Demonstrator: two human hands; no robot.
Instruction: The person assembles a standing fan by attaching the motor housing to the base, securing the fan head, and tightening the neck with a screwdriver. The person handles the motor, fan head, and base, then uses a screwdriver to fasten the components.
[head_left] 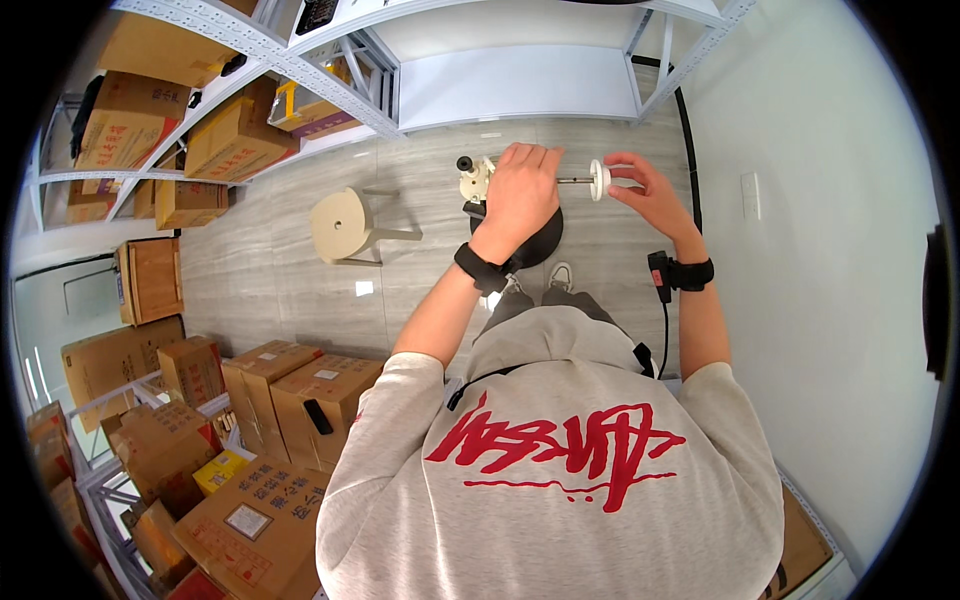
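Note:
A cream-coloured mechanism [474, 184] with a black knob on top stands ahead of me, over a round black base [543, 243]. My left hand [525, 190] wraps over its right side, fingers bent, and hides much of it. From under that hand a thin metal shaft [574, 181] runs out to the right. A white round disc [598, 181] sits upright near the shaft's end. At the disc's right face is my right hand [648, 195], its thumb and fingers curved around the hub. Where exactly the fingertips touch is hard to see.
A beige stool [342, 226] stands on the floor to the left. White metal shelving [520, 85] runs along the far side. Cardboard boxes [240, 135] fill the left shelves, and more boxes [320, 395] are stacked at near left. A white wall [800, 200] bounds the right.

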